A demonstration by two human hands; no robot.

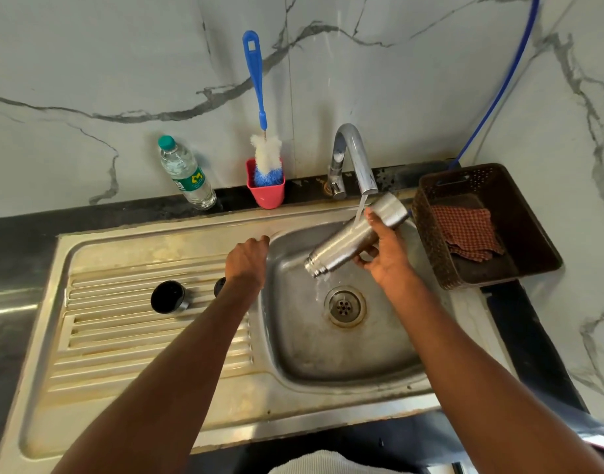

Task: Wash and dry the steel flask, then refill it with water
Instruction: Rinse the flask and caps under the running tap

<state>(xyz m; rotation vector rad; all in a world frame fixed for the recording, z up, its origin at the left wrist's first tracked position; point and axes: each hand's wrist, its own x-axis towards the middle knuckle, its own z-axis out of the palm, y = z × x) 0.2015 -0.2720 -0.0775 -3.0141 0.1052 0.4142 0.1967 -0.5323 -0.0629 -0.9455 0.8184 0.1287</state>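
My right hand (386,258) grips the steel flask (348,239) over the sink basin (293,340), tilted with its open mouth pointing down-left. Water runs from the tap (357,159) onto the flask's side and drops toward the drain (344,306). My left hand (247,258) hovers at the basin's left rim, fingers curled loosely, holding nothing. The flask's black cap (168,297) lies on the ribbed drainboard (122,336); a second dark piece (219,286) peeks out beside my left wrist.
A blue bottle brush (261,107) stands in a pink cup (266,189) behind the sink. A plastic water bottle (186,174) stands left of it. A brown basket (519,241) with a checked cloth (464,230) sits right of the basin.
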